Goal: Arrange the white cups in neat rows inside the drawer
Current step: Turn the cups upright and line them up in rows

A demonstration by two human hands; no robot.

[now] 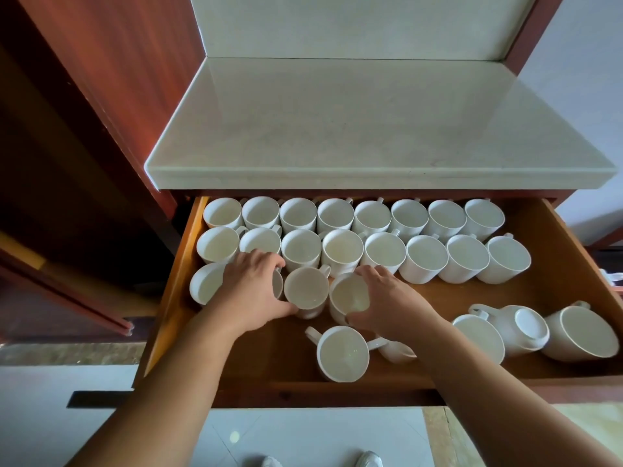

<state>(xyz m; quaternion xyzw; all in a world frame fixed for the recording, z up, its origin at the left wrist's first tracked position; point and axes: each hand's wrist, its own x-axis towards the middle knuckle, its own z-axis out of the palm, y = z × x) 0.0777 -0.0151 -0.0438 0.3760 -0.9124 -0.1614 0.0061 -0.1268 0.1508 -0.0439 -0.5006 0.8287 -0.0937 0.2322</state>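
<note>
Drawer [573, 251]: wooden, pulled open beneath a pale stone countertop [371, 129]. Contents were plain white handled cups.

- Back row [372, 217]: eight cups, upright, side by side.
- Middle row [384, 249]: eight cups, upright, just in front of the back row.
- Front row: four cups, starting at the left wall.
  - First cup [205, 286] stood free.
  - Second cup [278, 287] was mostly hidden under the left hand [253, 291], whose fingers curled over it in a grasp.
  - Third cup [306, 293] was touched by the left thumb.
  - Fourth cup [349, 294] was grasped by the right hand [391, 301], fingers round its far side and thumb at the near rim.
- Loose upright cup [342, 353]: near the drawer front.
- Right-hand cluster, touching one another: tilted cup [480, 335], upturned cup [529, 326] and sideways cup [581, 333]
</note>
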